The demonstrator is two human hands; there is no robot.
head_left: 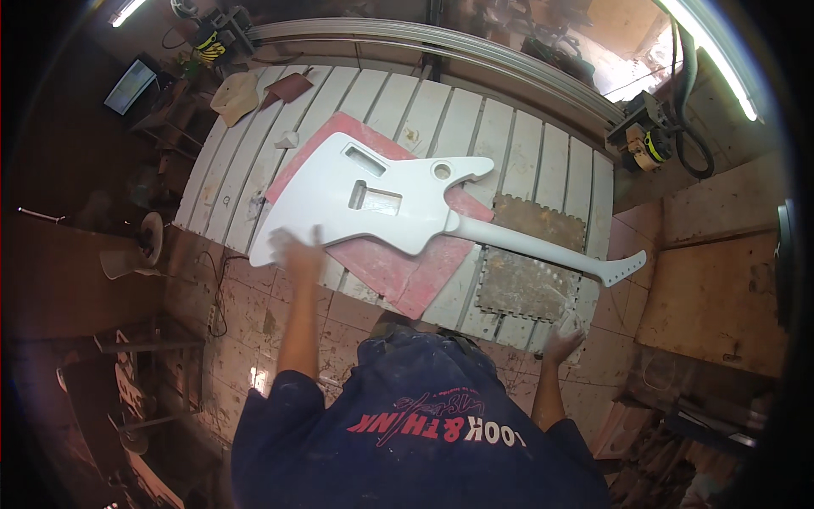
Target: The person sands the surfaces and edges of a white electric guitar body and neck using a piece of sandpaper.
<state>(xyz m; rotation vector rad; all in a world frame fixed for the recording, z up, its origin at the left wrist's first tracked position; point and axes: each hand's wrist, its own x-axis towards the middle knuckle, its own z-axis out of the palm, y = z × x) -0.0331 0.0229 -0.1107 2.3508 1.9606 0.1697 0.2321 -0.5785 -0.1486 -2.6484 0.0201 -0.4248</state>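
Note:
A white electric guitar (386,219) without strings or hardware lies across the slatted table. Its angular body has several routed cavities and a round hole, and its neck runs to the right, ending in a headstock with a row of holes. My left hand (297,256) is over the near left corner of the body, its fingers smeared by motion. At the table's near right edge, below the headstock, is my right hand (563,338). Its fingers look curled around something pale that I cannot make out.
Beneath the guitar are a pink sheet (407,284) and brown interlocking foam mats (517,284) on the pale slatted table (203,182). A cap (235,98) and brown sandpaper-like sheet (288,90) lie at the far left. A fan (136,246) stands left; a metal rail (356,32) spans behind.

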